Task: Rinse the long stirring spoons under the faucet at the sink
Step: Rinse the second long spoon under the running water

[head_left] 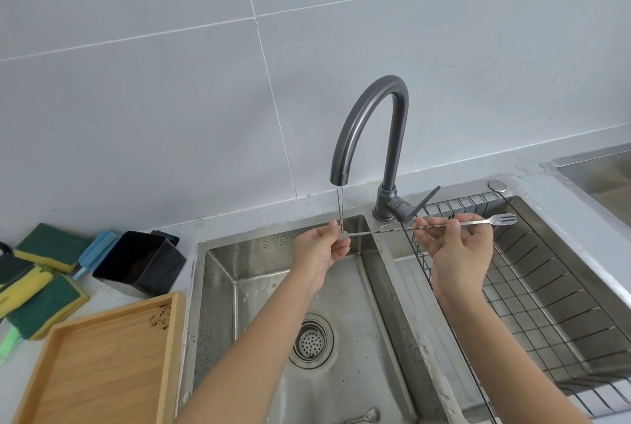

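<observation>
Head view, nearest first: at the bottom edge of the left sink basin (218,287) lies what looks like the bowl end of a second spoon (367,416), though it is cut off by the frame and I cannot be sure. Beyond it sits the round drain strainer (310,341). Above the basin both hands hold one long stirring spoon (396,229) level and crosswise: the left hand (321,249) pinches its bowl end right under the thin stream of water (340,206), and the right hand (457,249) pinches the shaft between thumb and fingertips near the small fork end, which juts out over the wire drying rack (546,287) in the right basin. Each grip is narrow and closed on the spoon. The spoon looks thin, stiff and light, with a twisted middle section; wet metal will likely be slippery, so the twisted part should give the surest hold while either end goes under the water. On the table to the left are a wooden tray (102,362), a black square container (140,263) and green-and-yellow sponges (41,287). Farther back the dark curved faucet (372,130) stands before a grey tiled wall (170,48). No brand, label or writing can be read.
</observation>
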